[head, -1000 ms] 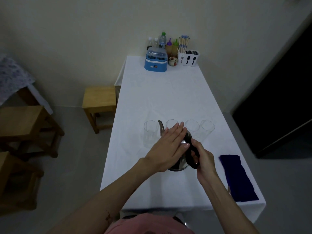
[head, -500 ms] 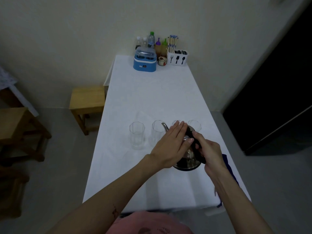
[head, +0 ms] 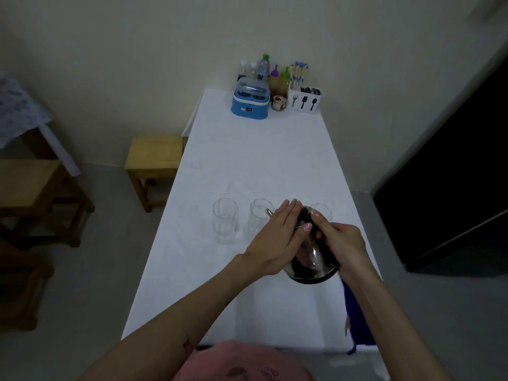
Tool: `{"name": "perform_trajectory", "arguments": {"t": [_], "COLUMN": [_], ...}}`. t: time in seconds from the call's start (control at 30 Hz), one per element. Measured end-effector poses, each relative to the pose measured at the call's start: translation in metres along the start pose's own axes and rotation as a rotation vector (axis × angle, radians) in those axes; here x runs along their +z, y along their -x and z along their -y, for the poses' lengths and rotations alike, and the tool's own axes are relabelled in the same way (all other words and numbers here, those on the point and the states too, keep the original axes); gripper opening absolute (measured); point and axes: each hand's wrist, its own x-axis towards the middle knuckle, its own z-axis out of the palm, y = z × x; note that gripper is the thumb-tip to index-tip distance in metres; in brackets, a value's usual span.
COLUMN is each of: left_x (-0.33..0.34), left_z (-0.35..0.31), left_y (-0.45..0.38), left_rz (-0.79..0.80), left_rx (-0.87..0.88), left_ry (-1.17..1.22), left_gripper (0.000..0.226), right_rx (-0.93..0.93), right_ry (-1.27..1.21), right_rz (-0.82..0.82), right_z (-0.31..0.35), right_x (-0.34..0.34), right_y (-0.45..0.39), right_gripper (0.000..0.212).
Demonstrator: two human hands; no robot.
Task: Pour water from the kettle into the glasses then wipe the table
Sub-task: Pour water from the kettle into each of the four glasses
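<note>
The right hand is wrapped around the black handle of the kettle, fingers curled closed on it, and holds the kettle tipped toward the far side with its round base lifted and facing the camera. The left hand lies flat and open across the top of the kettle, fingers straight and together, pressing on the lid without gripping anything. The thin metal spout pokes out past the left fingertips, over the rim of the second glass in the row.

To the left of that glass stands another empty glass, just beside it but apart. A further glass shows at the right behind the right hand, partly hidden. All stand on the white table. A dark blue cloth lies on the near right edge of the table, mostly hidden by the right forearm.

At the far end of the table are a blue appliance, several bottles and a white cutlery holder. A wooden stool stands on the floor to the left of the table.
</note>
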Motion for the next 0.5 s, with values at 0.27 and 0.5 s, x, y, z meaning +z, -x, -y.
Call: {"name": "perform_trajectory", "arguments": {"t": [0.27,0.5], "left_x": [0.004,0.005], "left_z": [-0.006,-0.009], "left_y": [-0.002,-0.003], "left_rz": [-0.045,-0.064], "left_rx": [-0.019,-0.017], "left_ry": [0.079,0.091], "left_gripper": [0.063,0.064], "right_rx": [-0.073,-0.095], "right_ry": [0.118,0.123], "right_rz": [0.016,0.017], "right_z": [0.013,0.018], "right_x": [-0.008,-0.011], "right_y": [-0.010,-0.011], "right_gripper": [0.050,0.050]}}
